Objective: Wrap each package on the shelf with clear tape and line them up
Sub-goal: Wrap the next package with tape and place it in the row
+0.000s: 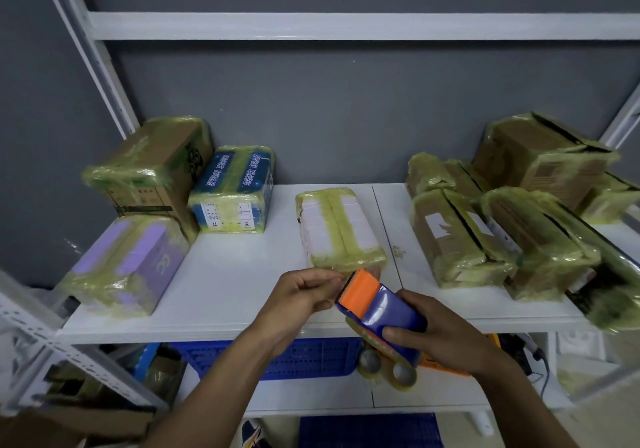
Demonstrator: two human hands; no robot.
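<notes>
My right hand (440,335) grips a blue tape dispenser (384,312) with an orange cutter, held in front of the shelf's front edge. My left hand (301,298) has its fingers curled at the cutter and seems to pinch the clear tape end there. Just beyond the dispenser a white package (337,229) wrapped in yellowish tape lies on the white shelf (235,274). At the left stand a purple package (128,264), a blue package (235,191) and a brown box (152,167), all taped. Several taped brown packages (460,239) are grouped at the right.
A grey wall backs the shelf, with white uprights at both sides and a crossbar above. On the lower shelf are a blue crate (298,357), tape rolls (388,368) and an orange item. Cardboard boxes sit at the lower left.
</notes>
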